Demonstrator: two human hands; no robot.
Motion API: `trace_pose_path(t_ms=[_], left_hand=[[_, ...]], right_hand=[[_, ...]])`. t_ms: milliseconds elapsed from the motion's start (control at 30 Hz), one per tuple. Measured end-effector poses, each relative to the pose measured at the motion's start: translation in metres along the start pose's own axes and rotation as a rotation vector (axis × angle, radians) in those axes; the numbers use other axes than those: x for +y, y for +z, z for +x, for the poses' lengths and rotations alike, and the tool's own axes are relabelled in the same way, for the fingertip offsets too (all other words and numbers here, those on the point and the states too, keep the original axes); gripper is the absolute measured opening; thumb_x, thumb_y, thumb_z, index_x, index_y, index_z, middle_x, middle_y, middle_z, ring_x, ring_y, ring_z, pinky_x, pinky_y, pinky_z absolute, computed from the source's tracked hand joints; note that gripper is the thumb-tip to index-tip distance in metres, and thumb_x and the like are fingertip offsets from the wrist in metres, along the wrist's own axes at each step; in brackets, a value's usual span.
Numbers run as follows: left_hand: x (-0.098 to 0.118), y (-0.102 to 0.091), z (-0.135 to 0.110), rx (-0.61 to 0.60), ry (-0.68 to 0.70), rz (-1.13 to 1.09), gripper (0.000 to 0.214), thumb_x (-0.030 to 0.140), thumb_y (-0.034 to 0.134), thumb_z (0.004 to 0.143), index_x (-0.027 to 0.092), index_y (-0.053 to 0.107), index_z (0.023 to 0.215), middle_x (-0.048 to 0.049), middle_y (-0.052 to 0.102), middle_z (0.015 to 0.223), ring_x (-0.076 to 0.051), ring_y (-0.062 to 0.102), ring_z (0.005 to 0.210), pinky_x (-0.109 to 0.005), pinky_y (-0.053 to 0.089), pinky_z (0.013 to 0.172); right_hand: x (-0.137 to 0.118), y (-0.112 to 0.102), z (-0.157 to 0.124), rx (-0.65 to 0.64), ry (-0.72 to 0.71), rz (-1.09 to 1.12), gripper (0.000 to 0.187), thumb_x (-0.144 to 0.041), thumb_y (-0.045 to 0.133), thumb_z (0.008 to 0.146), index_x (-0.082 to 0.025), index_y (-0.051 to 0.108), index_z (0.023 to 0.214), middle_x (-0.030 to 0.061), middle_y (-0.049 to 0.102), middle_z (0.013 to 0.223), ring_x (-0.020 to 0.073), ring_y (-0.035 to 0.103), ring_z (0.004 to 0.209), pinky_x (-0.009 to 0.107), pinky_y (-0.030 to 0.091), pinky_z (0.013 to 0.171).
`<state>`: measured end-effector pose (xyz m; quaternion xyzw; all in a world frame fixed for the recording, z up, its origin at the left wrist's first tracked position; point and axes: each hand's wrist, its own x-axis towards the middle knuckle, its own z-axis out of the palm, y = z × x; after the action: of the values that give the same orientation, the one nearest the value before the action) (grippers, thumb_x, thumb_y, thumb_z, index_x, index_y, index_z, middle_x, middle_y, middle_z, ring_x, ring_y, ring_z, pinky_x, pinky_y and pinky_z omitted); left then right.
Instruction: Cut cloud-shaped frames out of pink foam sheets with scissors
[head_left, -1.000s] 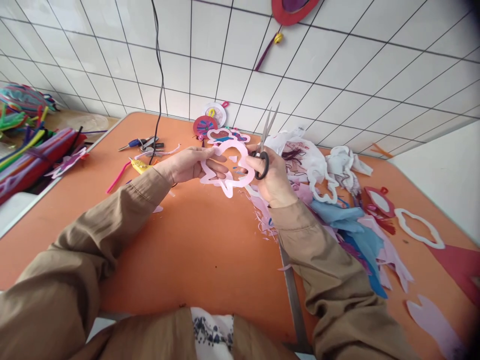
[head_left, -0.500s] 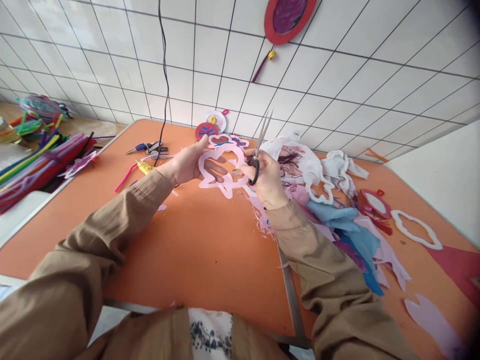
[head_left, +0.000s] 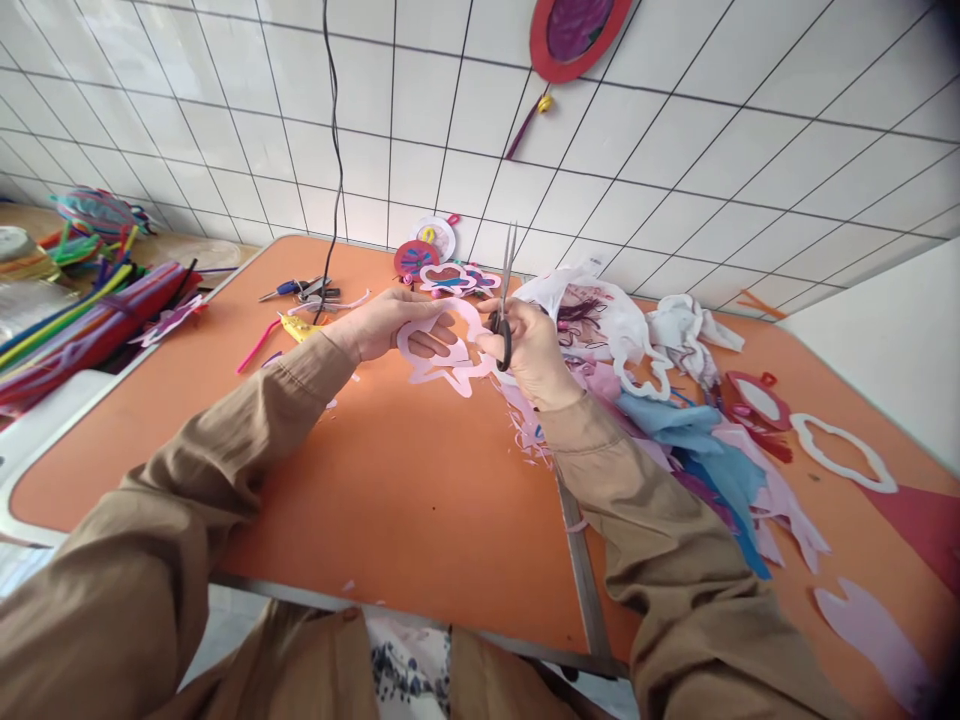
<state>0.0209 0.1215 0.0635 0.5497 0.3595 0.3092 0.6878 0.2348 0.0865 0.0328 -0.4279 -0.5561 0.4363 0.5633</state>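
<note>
My left hand pinches a pink paper cut-out shaped like a wavy ring, holding it just above the orange table. My right hand is closed round the black handles of a pair of scissors, whose blades point up and away, nearly closed. The scissors sit at the cut-out's right edge. Thin pink paper slivers lie on the table under my right wrist.
Pink, blue and white paper scraps cover the table's right side, with white ring cut-outs. Pliers and a hanging black cable are at the back left. Coloured pipe cleaners lie far left. Finished round ornaments lean on the tiled wall.
The scissor blades have swung from tilted right to nearly upright and closed. The cut-out has tipped flatter and lower in my left hand. The view has shifted slightly down.
</note>
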Motion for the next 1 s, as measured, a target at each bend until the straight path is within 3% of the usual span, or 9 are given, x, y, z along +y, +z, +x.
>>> trace_pose_path(t_ms=[133,233,467,600,733,867,1000], left_hand=[[0.001,0.001,-0.003,0.01,-0.042,-0.005,0.026,0.028,0.066,0.097,0.007,0.078,0.086,-0.0158,0.081,0.084,-0.024,0.078,0.078,-0.032,0.061,0.074],[0.002,0.002,-0.005,0.001,-0.048,-0.029,0.029,0.027,0.062,0.1,0.008,0.077,0.085,-0.0147,0.081,0.087,-0.022,0.078,0.079,-0.03,0.061,0.074],[0.003,0.001,-0.006,-0.025,-0.025,-0.004,0.03,0.038,0.074,0.093,0.009,0.076,0.086,-0.018,0.08,0.085,-0.022,0.078,0.075,-0.029,0.062,0.068],[0.002,-0.004,-0.008,-0.059,-0.008,0.006,0.029,0.032,0.067,0.098,0.008,0.077,0.087,-0.0178,0.08,0.083,-0.023,0.078,0.073,-0.031,0.063,0.068],[-0.001,-0.003,-0.018,-0.023,0.035,0.043,0.025,0.026,0.073,0.094,0.006,0.077,0.079,-0.0176,0.079,0.078,-0.022,0.078,0.072,-0.031,0.063,0.072],[-0.002,0.004,-0.029,0.02,0.071,0.074,0.024,0.026,0.074,0.092,0.007,0.077,0.078,-0.0162,0.079,0.076,-0.021,0.077,0.068,-0.031,0.062,0.07],[-0.001,0.01,-0.032,-0.067,0.102,0.137,0.024,0.029,0.076,0.091,0.009,0.078,0.079,-0.0156,0.079,0.08,-0.021,0.077,0.069,-0.034,0.063,0.074]], right_hand=[[-0.001,-0.002,-0.001,-0.083,0.047,0.012,0.035,-0.031,0.091,0.058,-0.025,0.067,0.082,-0.0086,0.06,0.062,0.0098,0.058,0.051,0.023,0.043,0.046],[-0.003,-0.002,-0.001,-0.073,0.064,0.037,0.036,-0.03,0.092,0.057,-0.024,0.068,0.083,-0.0081,0.061,0.062,0.0106,0.061,0.051,0.024,0.046,0.047],[-0.004,-0.003,0.001,0.008,-0.005,0.02,0.034,-0.033,0.095,0.052,-0.024,0.071,0.075,-0.007,0.06,0.064,0.0082,0.053,0.052,0.022,0.042,0.045],[-0.005,-0.004,0.001,-0.021,-0.03,0.002,0.032,-0.031,0.097,0.053,-0.026,0.073,0.075,-0.0051,0.062,0.064,0.0097,0.055,0.054,0.024,0.043,0.046],[-0.015,-0.002,-0.003,-0.072,-0.069,-0.016,0.032,-0.031,0.097,0.055,-0.027,0.074,0.077,-0.0034,0.065,0.067,0.0129,0.06,0.059,0.025,0.046,0.048],[-0.024,0.002,-0.011,-0.156,-0.082,-0.085,0.03,-0.034,0.095,0.059,-0.026,0.071,0.076,-0.0058,0.06,0.059,0.011,0.053,0.05,0.025,0.041,0.044],[-0.026,0.002,-0.017,-0.123,-0.114,-0.115,0.031,-0.035,0.094,0.058,-0.026,0.069,0.074,-0.0069,0.057,0.056,0.0101,0.049,0.048,0.024,0.036,0.043]])
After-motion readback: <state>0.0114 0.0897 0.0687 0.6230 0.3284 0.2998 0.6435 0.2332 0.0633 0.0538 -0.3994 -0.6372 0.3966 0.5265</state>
